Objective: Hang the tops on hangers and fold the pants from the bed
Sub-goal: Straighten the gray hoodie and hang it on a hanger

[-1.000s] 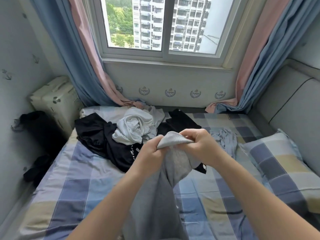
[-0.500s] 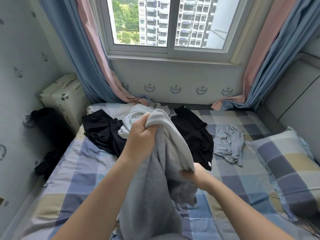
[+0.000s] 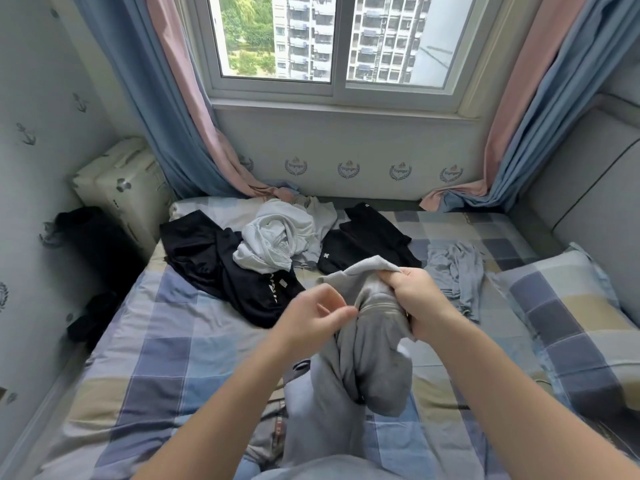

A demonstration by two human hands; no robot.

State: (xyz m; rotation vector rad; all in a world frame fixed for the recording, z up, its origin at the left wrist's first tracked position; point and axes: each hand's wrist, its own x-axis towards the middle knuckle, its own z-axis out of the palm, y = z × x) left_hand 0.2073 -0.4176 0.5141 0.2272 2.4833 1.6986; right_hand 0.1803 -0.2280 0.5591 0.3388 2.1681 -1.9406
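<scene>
Right hand (image 3: 419,299) was clamped on the bunched upper end of the grey pants (image 3: 367,358), fingers curled round the cloth, one flap of it sticking up and left above the fist. Left hand (image 3: 311,317) sat just beside it, fingers curled, thumb and forefinger tips meeting at the edge of the grey cloth; cannot tell whether it pinched the fabric or only touched it. The pants were held up over the near middle of the bed (image 3: 173,341), hanging down toward the person, lower part out of frame. Further back on the checked sheet lay a heap: black top (image 3: 214,265) at left, crumpled white garment (image 3: 273,237) partly on it, another black garment (image 3: 367,240) to the right of that. A pale blue-grey garment (image 3: 457,275) lay apart at right, near the checked pillow (image 3: 571,306). A cream suitcase (image 3: 121,188) stood off the bed's far left corner, under the blue and pink curtain (image 3: 166,133).
</scene>
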